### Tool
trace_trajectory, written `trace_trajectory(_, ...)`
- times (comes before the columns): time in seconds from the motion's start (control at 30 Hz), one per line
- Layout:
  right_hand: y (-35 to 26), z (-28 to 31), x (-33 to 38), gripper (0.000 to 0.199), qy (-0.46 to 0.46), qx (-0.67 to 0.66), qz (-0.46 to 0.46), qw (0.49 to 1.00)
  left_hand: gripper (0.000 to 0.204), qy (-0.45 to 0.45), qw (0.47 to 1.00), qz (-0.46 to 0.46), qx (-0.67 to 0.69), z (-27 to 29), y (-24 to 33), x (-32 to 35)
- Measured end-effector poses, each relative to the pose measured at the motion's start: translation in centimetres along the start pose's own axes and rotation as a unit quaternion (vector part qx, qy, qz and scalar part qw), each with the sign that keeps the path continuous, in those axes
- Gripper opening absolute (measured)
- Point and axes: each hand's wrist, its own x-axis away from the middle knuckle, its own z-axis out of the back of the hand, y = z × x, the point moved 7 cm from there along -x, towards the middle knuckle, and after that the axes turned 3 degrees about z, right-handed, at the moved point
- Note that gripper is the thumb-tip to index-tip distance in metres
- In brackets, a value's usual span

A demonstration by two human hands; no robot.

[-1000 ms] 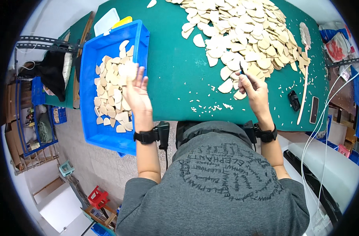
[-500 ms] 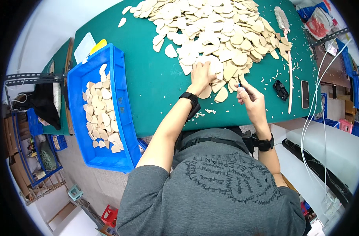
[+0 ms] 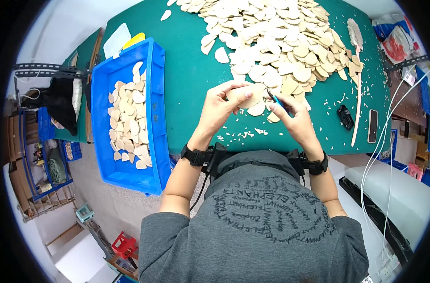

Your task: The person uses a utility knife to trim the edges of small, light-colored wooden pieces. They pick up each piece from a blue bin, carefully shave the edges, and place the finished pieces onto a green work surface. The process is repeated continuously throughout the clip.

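Observation:
Between the thumb and fingers of my left hand (image 3: pixel 217 106) is a flat, beige, rounded piece (image 3: pixel 252 93), lifted at the near edge of a large pile of similar pieces (image 3: pixel 281 42). My right hand (image 3: pixel 297 121) is closed around a small blue-handled tool with a dark tip (image 3: pixel 274 98). Its tip points at the right side of the held piece, with a small gap that I cannot judge exactly. The fingers partly hide the tool, so its exact kind is unclear. Pale scraps (image 3: pixel 245 133) lie on the green table below both hands.
On the left stands a blue plastic bin (image 3: pixel 159 108) with many beige pieces in it. A black object (image 3: pixel 345 117), a phone (image 3: pixel 373 126) and a long-handled brush (image 3: pixel 358 89) lie at the right of the green table (image 3: pixel 191 66). White cables hang beyond its right edge.
My left hand has come back from the pile toward me and now holds a beige piece. My right hand has turned the tool toward it. The whole view has shifted slightly.

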Motion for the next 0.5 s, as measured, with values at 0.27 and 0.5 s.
trace_trajectory(0.27, -2.0, -2.9, -0.8, 0.037, -0.033, 0.018, 0.010, 0.999, 0.025, 0.066, 0.996, -0.025, -0.048, 2.4, 1.2, 2.2)
trace_trajectory(0.5, -2.7, -3.9, -1.0, 0.033, -0.032, 0.049, 0.007, 0.998, 0.026, 0.096, 0.991, -0.042, -0.084, 3.2, 2.2, 3.0)
